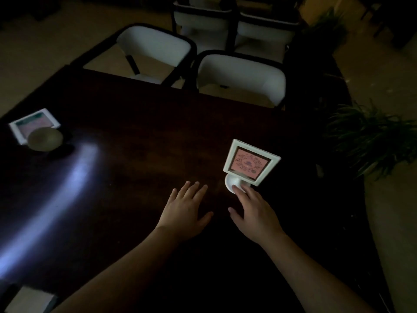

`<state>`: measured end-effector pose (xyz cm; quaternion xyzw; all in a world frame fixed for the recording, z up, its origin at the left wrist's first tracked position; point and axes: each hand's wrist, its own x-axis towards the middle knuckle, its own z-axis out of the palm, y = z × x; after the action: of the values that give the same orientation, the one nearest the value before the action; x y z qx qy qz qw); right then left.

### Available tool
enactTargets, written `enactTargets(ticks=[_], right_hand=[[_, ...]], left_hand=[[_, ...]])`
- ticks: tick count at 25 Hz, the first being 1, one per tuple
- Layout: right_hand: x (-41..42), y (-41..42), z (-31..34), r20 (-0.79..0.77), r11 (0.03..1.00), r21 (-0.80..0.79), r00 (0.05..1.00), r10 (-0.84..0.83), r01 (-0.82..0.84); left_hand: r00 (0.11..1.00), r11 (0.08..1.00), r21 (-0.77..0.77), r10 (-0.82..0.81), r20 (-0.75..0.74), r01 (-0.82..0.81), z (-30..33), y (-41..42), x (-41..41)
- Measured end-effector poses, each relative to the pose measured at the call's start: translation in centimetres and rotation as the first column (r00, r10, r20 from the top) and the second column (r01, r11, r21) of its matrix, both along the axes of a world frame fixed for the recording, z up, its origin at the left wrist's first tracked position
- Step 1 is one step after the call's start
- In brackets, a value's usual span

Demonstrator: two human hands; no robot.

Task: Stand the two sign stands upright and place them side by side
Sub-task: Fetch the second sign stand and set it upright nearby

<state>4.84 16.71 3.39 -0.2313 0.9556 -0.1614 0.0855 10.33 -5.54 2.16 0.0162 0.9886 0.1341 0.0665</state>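
One white sign stand (250, 162) with a pink printed card stands upright on the dark wooden table (146, 136), right of centre. My right hand (252, 211) rests its fingertips on that stand's round white base. My left hand (187, 208) lies flat on the table beside it, fingers spread, holding nothing. The second sign stand (33, 126) lies on its side at the far left of the table, its round base turned toward me and its white frame flat behind it.
Two white chairs (241, 75) with dark frames are tucked in at the table's far edge, and more stand behind them. Potted plants (370, 136) are on the floor to the right. A bright streak of reflected light (67, 184) crosses the left tabletop. The room is dim.
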Motion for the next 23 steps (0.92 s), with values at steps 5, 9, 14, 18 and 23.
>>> enactTargets(ticks=[5, 9, 14, 18, 23], right_hand=[[1.0, -4.3, 4.1, -0.074, 0.994, -0.049, 0.993, 0.092, -0.096], [2.6, -9.8, 7.5, -0.148, 0.979, -0.065, 0.972, 0.180, -0.191], [6.2, -20.1, 11.7, -0.171, 0.964, -0.083, 0.956, 0.237, -0.254], [10.0, -29.8, 14.4, -0.226, 0.970, -0.086, 0.952, 0.205, -0.229], [12.7, -39.9, 16.9, -0.257, 0.977, -0.119, 0.956, 0.140, -0.175]], left_hand=[[0.977, 0.987, 0.064, 0.155, -0.144, -0.147, 5.7, -6.2, 4.8], [0.936, 0.969, 0.086, 0.245, -0.254, -0.231, 9.6, -12.6, 8.5], [0.878, 0.941, 0.134, 0.337, -0.340, -0.310, 11.9, -23.8, 14.0], [0.838, 0.927, 0.152, 0.374, -0.397, -0.342, 13.8, -34.1, 18.3], [0.808, 0.913, 0.173, 0.408, -0.424, -0.370, 15.7, -44.3, 21.1]])
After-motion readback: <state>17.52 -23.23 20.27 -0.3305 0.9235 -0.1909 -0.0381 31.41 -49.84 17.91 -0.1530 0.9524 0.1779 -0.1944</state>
